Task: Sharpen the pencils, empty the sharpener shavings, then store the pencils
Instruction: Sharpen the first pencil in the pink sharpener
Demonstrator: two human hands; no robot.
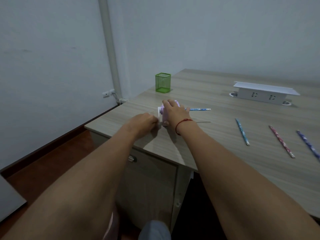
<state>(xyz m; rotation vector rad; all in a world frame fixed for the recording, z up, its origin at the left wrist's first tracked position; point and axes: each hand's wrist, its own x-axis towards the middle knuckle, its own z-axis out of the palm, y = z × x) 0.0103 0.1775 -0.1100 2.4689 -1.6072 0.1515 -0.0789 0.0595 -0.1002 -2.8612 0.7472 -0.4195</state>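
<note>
Near the centre of the frame, on the left corner of a pale wood-grain desk (216, 94), a small lilac hand-crank pencil sharpener (162, 116) sits under both of the person's hands. Reaching in from the lower right, the right hand (173, 110) lies over the top of the sharpener, fingers spread and pressing down to steady it; a red string circles that wrist. Coming from the lower left, the left hand (144, 121) is curled closed at the sharpener's white crank end, apparently pinching the handle, though the fingers hide the handle itself. A light blue patterned pencil (199, 109) pokes out of the sharpener's far side, pointing toward the right of the frame. Three more patterned pencils lie well apart at the right: a blue pencil (242, 131), a pink pencil (281, 141) and a purple pencil (309, 144) near the edge of the frame. Their tips are too small to judge. Just above the hands, a green mesh pencil holder (163, 82) stands upright and looks empty. A white socket box (263, 93) sits at the upper right. Judging by this, sharpening is under way on one pencil; emptying the shavings and storing all four pencils remain to be done.
</note>
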